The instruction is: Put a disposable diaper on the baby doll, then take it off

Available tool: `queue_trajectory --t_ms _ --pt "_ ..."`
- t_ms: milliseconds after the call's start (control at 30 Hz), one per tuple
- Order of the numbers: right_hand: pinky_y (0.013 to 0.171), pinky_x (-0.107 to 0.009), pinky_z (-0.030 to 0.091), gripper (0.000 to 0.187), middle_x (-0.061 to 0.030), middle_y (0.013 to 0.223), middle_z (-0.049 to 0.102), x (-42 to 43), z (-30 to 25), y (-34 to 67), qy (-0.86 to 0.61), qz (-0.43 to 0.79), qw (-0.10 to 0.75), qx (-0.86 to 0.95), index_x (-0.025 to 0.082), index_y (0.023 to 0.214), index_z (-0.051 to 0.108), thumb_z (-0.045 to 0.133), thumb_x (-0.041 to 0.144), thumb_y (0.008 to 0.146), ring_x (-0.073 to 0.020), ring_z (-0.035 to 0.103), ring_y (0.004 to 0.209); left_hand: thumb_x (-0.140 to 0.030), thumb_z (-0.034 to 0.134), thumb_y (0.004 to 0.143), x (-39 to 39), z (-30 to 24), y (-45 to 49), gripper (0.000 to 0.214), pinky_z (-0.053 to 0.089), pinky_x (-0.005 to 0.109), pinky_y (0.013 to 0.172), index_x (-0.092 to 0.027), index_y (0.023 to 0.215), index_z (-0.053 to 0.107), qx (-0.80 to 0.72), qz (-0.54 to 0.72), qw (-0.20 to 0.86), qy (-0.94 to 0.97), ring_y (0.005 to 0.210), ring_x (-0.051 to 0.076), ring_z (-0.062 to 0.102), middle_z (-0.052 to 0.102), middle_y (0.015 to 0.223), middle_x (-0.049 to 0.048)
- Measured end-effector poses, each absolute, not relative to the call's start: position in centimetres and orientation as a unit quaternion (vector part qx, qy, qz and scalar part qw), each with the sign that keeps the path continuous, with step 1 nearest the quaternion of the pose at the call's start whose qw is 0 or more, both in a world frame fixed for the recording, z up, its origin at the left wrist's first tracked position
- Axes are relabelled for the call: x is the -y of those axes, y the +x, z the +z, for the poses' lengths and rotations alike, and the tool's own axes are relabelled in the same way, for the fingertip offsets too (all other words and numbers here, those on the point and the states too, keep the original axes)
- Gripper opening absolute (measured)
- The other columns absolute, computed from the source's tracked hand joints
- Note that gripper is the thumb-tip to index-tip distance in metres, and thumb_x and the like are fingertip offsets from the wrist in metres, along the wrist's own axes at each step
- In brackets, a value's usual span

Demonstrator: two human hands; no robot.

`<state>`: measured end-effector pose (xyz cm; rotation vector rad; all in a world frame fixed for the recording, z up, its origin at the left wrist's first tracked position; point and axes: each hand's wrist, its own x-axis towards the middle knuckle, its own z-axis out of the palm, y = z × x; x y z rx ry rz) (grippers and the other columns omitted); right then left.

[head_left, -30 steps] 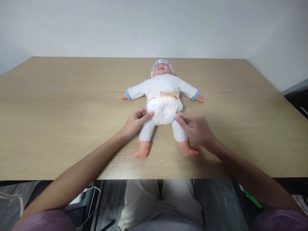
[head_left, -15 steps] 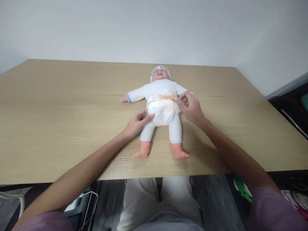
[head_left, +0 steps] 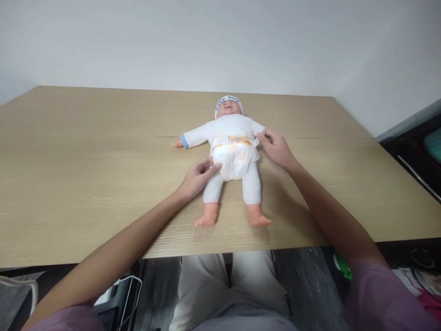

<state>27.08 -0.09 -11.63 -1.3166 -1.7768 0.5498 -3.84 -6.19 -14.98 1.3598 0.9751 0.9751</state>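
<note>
A baby doll in a white suit and a lettered white cap lies on its back, feet toward me. Around its hips is a white diaper with an orange printed waistband. My left hand grips the diaper's left edge, thumb on the front and the other fingers curled by the doll's hip. At the right side of the waist, my right hand is closed in a pinch on the diaper's fastening tab. The doll's hand on that side is hidden behind my fingers.
The doll lies on a wide wooden table against a white wall. Its front edge is just above my lap. A dark shelf or case stands at the right, and a white cable hangs below the table at left.
My right hand has drawn slightly outward from the waist, and a white tab now shows at its fingertips. The doll's left-hand leg has shifted slightly right. My left hand stays at the diaper's edge.
</note>
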Motion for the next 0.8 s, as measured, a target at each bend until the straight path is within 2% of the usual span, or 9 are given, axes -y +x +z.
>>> queue_trajectory --t_ms 100,200,300,400,500,567,633,733,800 --pt "0.068 -0.035 0.037 0.064 0.0041 0.071 0.047 -0.2 -12.2 28.1 -0.511 0.292 0.448 0.673 0.028 0.083 0.050 0.056 0.090 0.097 -0.0171 0.042 0.067 -0.064 0.083 0.094 6.2 -15.0 -3.9 0.045 0.044 0.029 0.067 -0.020 0.099 0.074 -0.417 0.411 0.566 0.580 0.078 0.018 0.062 0.072 0.089 0.0023" --pt "0.068 -0.035 0.039 0.067 0.0039 0.071 0.048 -0.4 -12.1 27.9 -0.482 0.321 0.440 0.686 0.028 0.082 0.049 0.058 0.093 0.095 -0.0171 0.043 0.067 -0.064 0.083 0.095 6.2 -15.2 -4.1 0.045 0.042 0.029 0.066 -0.020 0.100 0.074 -0.420 0.410 0.566 0.579 0.076 0.017 0.060 0.070 0.086 0.0012" --pt "0.071 -0.035 0.042 0.062 0.0027 0.074 0.050 -0.8 -11.0 26.7 -0.461 0.309 0.414 0.721 0.028 0.082 0.049 0.056 0.087 0.100 -0.0180 0.046 0.070 -0.064 0.083 0.095 6.1 -15.2 -4.1 0.045 0.042 0.029 0.066 -0.020 0.100 0.074 -0.417 0.411 0.569 0.577 0.077 0.017 0.060 0.071 0.088 0.0018" --pt "0.074 -0.035 0.042 0.053 0.0009 0.079 0.054 -1.5 -9.7 25.3 -0.458 0.292 0.352 0.762 0.027 0.082 0.052 0.057 0.074 0.105 -0.0188 0.048 0.076 -0.066 0.084 0.092 6.1 -15.0 -4.0 0.048 0.041 0.030 0.065 -0.020 0.098 0.073 -0.420 0.410 0.564 0.580 0.076 0.018 0.059 0.070 0.087 0.0023" --pt "0.075 -0.035 0.041 0.047 0.0001 0.081 0.056 -2.2 -9.0 24.4 -0.489 0.285 0.297 0.769 0.025 0.079 0.052 0.058 0.062 0.108 -0.0188 0.048 0.078 -0.068 0.086 0.089 6.1 -14.8 -3.9 0.051 0.040 0.030 0.064 -0.019 0.094 0.071 -0.424 0.409 0.562 0.580 0.073 0.017 0.056 0.066 0.082 0.0012" --pt "0.077 -0.036 0.043 0.048 -0.0002 0.081 0.058 -2.2 -9.2 24.0 -0.515 0.269 0.292 0.760 0.025 0.079 0.050 0.056 0.062 0.109 -0.0193 0.051 0.079 -0.068 0.086 0.089 6.1 -14.7 -3.9 0.052 0.039 0.029 0.064 -0.019 0.093 0.070 -0.419 0.411 0.564 0.581 0.072 0.016 0.055 0.065 0.081 0.0008" --pt "0.082 -0.037 0.046 0.049 -0.0011 0.085 0.064 -1.7 -9.9 23.8 -0.522 0.241 0.317 0.754 0.025 0.083 0.053 0.054 0.067 0.110 -0.0208 0.056 0.083 -0.068 0.084 0.091 6.1 -14.7 -3.9 0.051 0.040 0.029 0.065 -0.019 0.094 0.070 -0.413 0.410 0.565 0.585 0.073 0.015 0.055 0.065 0.083 0.0008" --pt "0.093 -0.041 0.051 0.054 -0.0044 0.097 0.071 -0.2 -11.5 23.6 -0.492 0.197 0.402 0.747 0.026 0.096 0.059 0.046 0.076 0.111 -0.0241 0.064 0.094 -0.068 0.083 0.092 6.0 -14.7 -3.9 0.052 0.039 0.028 0.065 -0.018 0.097 0.071 -0.413 0.405 0.558 0.594 0.075 0.015 0.055 0.066 0.085 0.0011" --pt "0.100 -0.045 0.053 0.054 -0.0074 0.105 0.073 1.2 -12.4 23.6 -0.475 0.150 0.449 0.742 0.026 0.102 0.062 0.044 0.075 0.113 -0.0265 0.066 0.101 -0.068 0.084 0.091 6.0 -14.7 -4.0 0.053 0.039 0.027 0.063 -0.018 0.097 0.071 -0.416 0.403 0.558 0.594 0.073 0.015 0.055 0.064 0.082 0.0005"
